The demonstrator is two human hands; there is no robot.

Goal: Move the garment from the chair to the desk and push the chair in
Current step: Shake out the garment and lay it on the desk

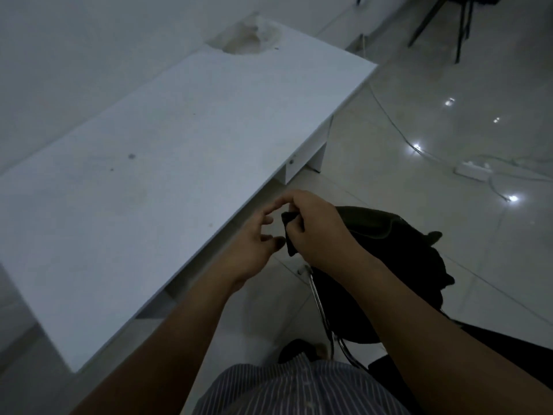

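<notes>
White and long, the desk (167, 163) stands by the wall, with a shiny tiled floor (419, 145) beside it and a power strip (472, 172) with cords lying out there. Just past the desk's edge is the chair (321, 304), and the dark garment (389, 250) lies bunched on it, not yet on the desk. The right hand (314, 232) is pinched shut on a corner of the garment, holding a small bit of cloth up. The left hand (254, 250) is right next to it with its fingers spread apart, close to the cloth but not holding it. To do this well, I think the left hand should grab another part of the cloth, so both hands share the load. Then lift it high enough that nothing drags or snags on the chair's shiny metal frame. Carry it over the desk edge and lay it down flat on the bare top. Only after that should the chair be pushed in.
</notes>
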